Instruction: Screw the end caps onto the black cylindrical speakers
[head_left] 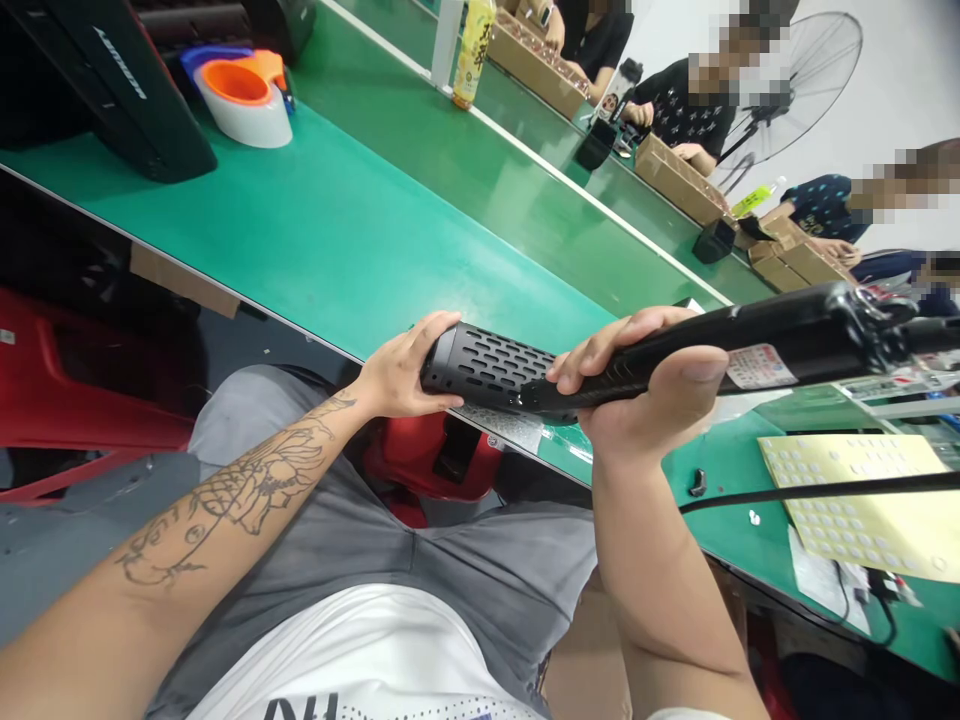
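Note:
My left hand is wrapped round one end of a dark grey cylinder with rows of slots cut in its side. The cylinder lies over the table's near edge. My right hand grips a black electric screwdriver, held slanted with its cord end up to the right. Its narrow front end meets the side of the slotted cylinder; the bit's exact contact is hard to make out. Under the cylinder, a piece of clear bubble wrap shows at the edge.
On the green table stand an orange and white tape dispenser and a black box. A sheet of round stickers and a black cable lie right. Co-workers sit across, beside cardboard trays and a yellow bottle.

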